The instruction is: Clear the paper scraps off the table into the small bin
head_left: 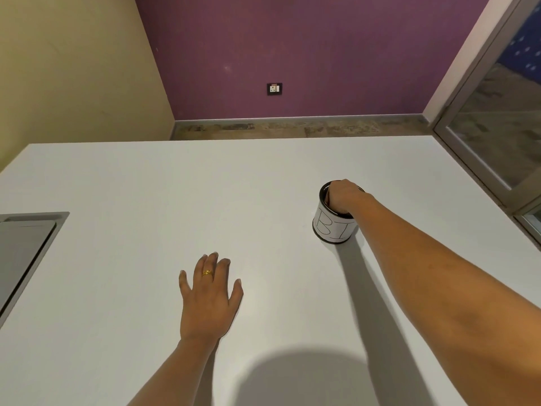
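White table (263,177), no scraps showing. Small bin (333,227), two o'clock: right hand (342,196) dipped inside, grip hidden. Left hand (209,300) flat, spread. Risk: withdrawal tips the bin.

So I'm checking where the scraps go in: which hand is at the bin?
The right hand: its fingers dip into the open top of the small bin. The left hand, with a gold ring, lies flat on the table, apart from the bin.

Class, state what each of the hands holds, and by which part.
Left hand: nothing, flat on table. Right hand: fingers inside bin; any hold hidden.
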Available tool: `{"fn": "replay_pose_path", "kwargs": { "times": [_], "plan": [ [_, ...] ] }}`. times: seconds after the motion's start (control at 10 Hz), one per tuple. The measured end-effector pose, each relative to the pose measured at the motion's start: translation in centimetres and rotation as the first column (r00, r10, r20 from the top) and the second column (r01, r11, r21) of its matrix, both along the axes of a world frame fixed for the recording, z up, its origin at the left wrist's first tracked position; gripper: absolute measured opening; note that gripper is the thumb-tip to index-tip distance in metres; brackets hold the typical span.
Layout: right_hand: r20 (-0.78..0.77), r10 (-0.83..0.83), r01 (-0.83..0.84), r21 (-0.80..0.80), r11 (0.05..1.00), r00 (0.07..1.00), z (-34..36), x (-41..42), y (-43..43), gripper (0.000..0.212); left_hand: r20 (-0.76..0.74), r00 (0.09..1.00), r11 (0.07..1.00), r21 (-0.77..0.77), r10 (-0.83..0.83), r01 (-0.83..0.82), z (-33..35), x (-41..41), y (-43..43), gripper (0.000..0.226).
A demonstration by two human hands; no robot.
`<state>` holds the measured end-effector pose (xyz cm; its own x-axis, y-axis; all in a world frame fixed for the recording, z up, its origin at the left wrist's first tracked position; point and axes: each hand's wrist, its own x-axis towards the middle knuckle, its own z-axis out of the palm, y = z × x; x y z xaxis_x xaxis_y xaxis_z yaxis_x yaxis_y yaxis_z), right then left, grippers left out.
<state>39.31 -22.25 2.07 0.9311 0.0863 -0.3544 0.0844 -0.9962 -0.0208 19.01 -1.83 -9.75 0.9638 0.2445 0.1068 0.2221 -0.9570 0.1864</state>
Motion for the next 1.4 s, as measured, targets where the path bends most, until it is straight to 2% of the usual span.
{"fn": "replay_pose_path", "kwargs": {
  "times": [0.3, 0.6, 0.9, 1.0, 1.1, 1.2, 1.4],
  "plan": [
    [0.0, -0.004, 0.004, 0.011, 1.0, 1.0, 0.1, -0.3, -0.1, 0.031, 0.008, 1.0, 1.0, -0.006, 0.004, -0.004, 0.1, 0.0, -0.1, 0.045],
    [-0.094, -0.029, 0.03, 0.014, 0.999, 0.995, -0.1, 0.2, -0.2, 0.032, 0.016, 1.0, 0.999, -0.036, 0.011, -0.011, 0.1, -0.1, -0.2, 0.049],
    [-0.019, -0.095, 0.097, 0.189, 0.977, 0.995, 1.2, -1.0, -0.7, 0.033, 0.019, 1.0, 0.996, -0.084, 0.005, -0.003, 0.3, -0.8, -0.2, 0.062],
    [0.039, -0.146, 0.126, 0.314, 0.941, 0.989, 1.8, -2.0, -1.0, 0.029, -0.005, 1.0, 0.994, -0.106, -0.004, 0.004, 0.5, -1.8, -0.2, 0.066],
    [0.203, -0.191, 0.097, 0.401, 0.911, 0.96, 2.4, -4.2, -1.2, 0.022, -0.031, 0.999, 0.993, -0.119, -0.021, 0.017, 0.5, -3.5, -0.4, 0.071],
    [0.334, -0.161, 0.025, 0.377, 0.926, 0.929, 2.8, -7.4, -1.0, 0.023, -0.046, 0.998, 0.989, -0.146, -0.031, 0.024, 0.9, -5.6, -0.5, 0.072],
    [0.361, -0.148, -0.02, 0.424, 0.906, 0.921, 0.5, -15.0, 0.5, 0.029, -0.047, 0.998, 0.982, -0.188, -0.044, 0.034, 0.8, -9.6, -1.0, 0.073]
  ]
}}
